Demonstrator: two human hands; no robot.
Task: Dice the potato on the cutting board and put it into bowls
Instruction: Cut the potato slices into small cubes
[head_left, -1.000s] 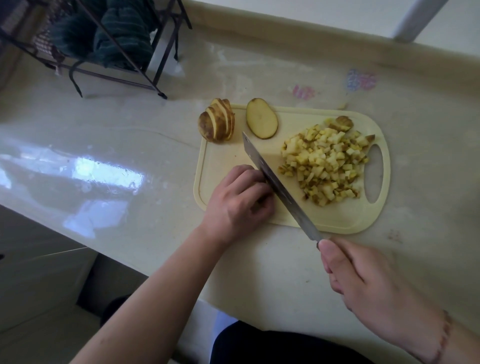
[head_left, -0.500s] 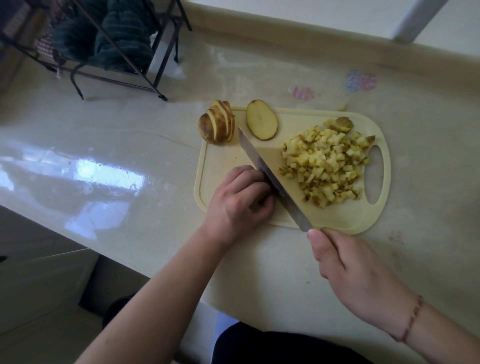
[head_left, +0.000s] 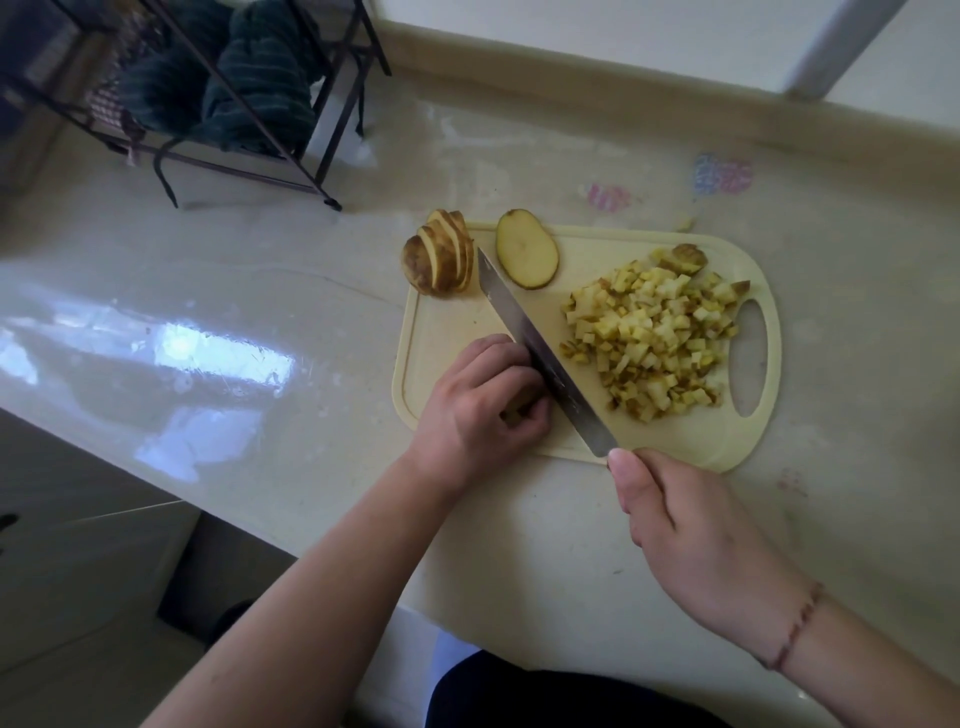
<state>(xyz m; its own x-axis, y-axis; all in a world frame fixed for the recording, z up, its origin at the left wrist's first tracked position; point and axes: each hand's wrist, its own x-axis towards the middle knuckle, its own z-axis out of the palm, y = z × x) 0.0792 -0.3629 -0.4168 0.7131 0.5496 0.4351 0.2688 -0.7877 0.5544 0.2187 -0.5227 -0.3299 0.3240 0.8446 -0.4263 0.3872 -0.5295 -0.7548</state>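
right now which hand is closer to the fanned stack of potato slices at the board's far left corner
Left. The left hand lies on the pale cutting board just below the fanned potato slices; the right hand grips the knife off the board's near edge.

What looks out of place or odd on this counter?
The fanned slices overhang the board's far left corner onto the counter. One small bit lies off the board past its far edge. No bowls are in view.

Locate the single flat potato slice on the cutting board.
In the head view the flat potato slice lies at the cutting board's far edge, between the fanned sliced potato and the diced pile, beside the knife tip.
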